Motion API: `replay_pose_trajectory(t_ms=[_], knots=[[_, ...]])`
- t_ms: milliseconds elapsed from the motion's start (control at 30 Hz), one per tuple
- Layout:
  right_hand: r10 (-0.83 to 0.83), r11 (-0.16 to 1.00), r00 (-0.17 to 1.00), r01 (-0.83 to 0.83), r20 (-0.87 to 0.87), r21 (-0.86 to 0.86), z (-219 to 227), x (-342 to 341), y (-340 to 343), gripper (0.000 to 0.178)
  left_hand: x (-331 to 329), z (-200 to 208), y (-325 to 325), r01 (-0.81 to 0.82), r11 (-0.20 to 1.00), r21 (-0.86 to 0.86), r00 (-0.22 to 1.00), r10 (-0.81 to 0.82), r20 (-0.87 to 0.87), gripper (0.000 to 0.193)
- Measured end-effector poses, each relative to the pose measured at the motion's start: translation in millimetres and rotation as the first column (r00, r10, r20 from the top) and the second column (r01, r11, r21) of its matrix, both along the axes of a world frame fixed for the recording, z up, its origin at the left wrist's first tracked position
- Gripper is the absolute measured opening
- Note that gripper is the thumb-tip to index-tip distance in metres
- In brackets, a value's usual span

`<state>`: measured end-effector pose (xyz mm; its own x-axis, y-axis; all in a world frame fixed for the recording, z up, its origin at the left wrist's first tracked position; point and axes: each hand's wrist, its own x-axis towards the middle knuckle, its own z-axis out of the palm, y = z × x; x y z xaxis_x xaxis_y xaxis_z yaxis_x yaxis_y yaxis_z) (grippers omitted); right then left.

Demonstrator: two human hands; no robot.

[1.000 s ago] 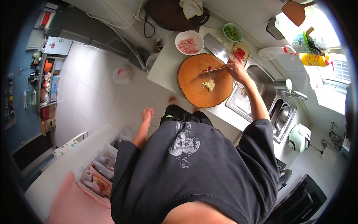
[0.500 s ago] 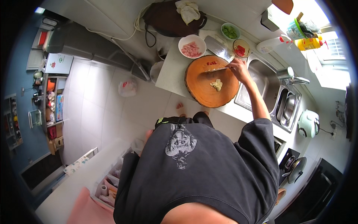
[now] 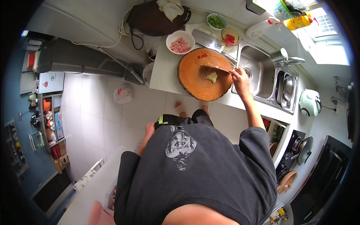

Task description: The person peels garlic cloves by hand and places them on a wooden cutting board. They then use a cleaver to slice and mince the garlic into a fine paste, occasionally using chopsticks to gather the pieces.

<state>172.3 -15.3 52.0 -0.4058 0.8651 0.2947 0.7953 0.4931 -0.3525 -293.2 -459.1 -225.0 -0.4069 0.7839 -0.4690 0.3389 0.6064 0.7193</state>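
Observation:
My right hand [image 3: 241, 80] is closed around the handle of a knife [image 3: 217, 68], its blade held edge-on over a round wooden cutting board [image 3: 189, 77]. Just on the near side of the blade lies a small pile of minced, pale yellow food [image 3: 212, 77] that looks like garlic. Chopped red pepper pieces [image 3: 202, 56] rest toward the board's far edge. My left hand [image 3: 150, 129] hangs beside my waist, away from the counter; its fingers are too hidden to read.
Behind the board stand a white bowl of sliced meat [image 3: 180, 42], a wide flat metal piece [image 3: 207, 40], a bowl of green leaves [image 3: 216, 21] and a glass bowl of red pieces [image 3: 230, 36]. A steel sink [image 3: 258, 62] is on the right. A plastic bag [image 3: 123, 93] lies on the floor.
The knife has moved from near the red pieces toward the minced pile. My left hand shows more fully beside my waist. The whole view has shifted slightly.

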Motion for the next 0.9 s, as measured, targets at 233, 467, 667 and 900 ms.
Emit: replay_pose_trajectory(t_ms=[233, 467, 667, 900], knots=[[-0.045, 0.993, 0.997, 0.051, 0.062, -0.11, -2.3, -30.0, -78.0, 0.036, 2.9, 16.3, 23.3, -0.216, 0.963, -0.158, 0.949, 0.245, 0.2, 0.025], [-0.289, 0.931, 0.922, 0.209, -0.258, -0.298, 7.7, -66.9, -96.8, 0.037, 5.3, 13.9, 22.8, -0.207, 0.956, -0.208, 0.929, 0.259, 0.266, 0.028], [-0.5, 0.78, 0.723, 0.137, -0.476, -0.611, -16.7, -135.8, -144.5, 0.04, -3.4, 20.0, 22.9, -0.211, 0.959, -0.188, 0.888, 0.269, 0.374, 0.026], [-0.668, 0.696, 0.595, 0.289, -0.447, -0.657, -21.0, -143.7, -164.0, 0.041, -14.2, 25.4, 23.3, -0.277, 0.917, -0.287, 0.867, 0.367, 0.336, 0.02]])
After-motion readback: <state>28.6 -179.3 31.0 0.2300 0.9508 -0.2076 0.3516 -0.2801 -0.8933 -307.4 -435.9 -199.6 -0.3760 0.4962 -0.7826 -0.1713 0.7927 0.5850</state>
